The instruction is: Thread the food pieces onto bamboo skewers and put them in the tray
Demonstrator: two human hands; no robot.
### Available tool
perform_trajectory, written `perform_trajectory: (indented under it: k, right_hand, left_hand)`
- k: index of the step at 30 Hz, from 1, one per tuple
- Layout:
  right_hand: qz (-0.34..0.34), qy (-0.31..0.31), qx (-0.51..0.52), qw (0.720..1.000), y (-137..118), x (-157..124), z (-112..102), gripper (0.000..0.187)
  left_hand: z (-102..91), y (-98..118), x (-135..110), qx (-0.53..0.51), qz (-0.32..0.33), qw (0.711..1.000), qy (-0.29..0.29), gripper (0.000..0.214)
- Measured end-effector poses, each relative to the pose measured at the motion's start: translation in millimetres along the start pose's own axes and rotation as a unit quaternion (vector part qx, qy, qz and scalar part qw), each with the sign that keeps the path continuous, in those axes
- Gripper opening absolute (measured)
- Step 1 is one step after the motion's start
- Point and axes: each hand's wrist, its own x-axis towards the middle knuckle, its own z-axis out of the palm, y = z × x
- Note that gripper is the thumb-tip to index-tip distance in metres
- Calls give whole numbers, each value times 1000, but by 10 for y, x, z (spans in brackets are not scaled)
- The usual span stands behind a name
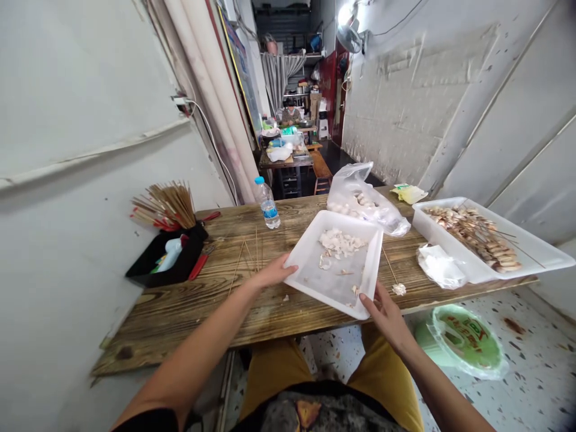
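Observation:
A white plastic tray [310, 270] is tilted over the near edge of the table, with pale, flaky food pieces [341, 242] gathered toward its far side and a few small scraps near its front corner. My left hand [273, 272] grips the tray's left rim, thumb on top. At the near right corner, my right hand [380, 309] is closed on the rim with its thumb inside. Just right of the tray lies a thin stick with a pale clump [398, 289] on its end. A few bare bamboo skewers [245, 258] lie left of the tray.
On the wooden table [180, 324] stand a water bottle [267, 204], a bag of pale pieces [360, 201], a second tray [540, 246] of skewered food and a black box [153, 264] beside bundled skewers [166, 204]. A green lined bin [432, 336] is below right. Someone [291, 114] sits far back.

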Motion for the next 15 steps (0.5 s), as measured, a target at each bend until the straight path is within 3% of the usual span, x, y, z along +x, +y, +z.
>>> perform_trajectory:
  k: [5, 9, 12, 15]
  right_hand:
    - [-1, 21, -46, 999, -98, -76, -37, 61]
    - [-10, 75, -104, 992, -282, -313, -193, 58]
    - [-32, 161, -112, 980, -440, -656, -359, 63]
    - [-122, 303, -129, 936, -472, -1158, -609, 61]
  left_hand:
    - [124, -82, -81, 8, -15, 998, 56, 46]
    - [215, 35, -423, -21, -3, 999, 43, 46]
    - [377, 244, -790, -99, 20, 995, 0, 50]
    - [649, 510, -1072, -139, 27, 989, -45, 52]
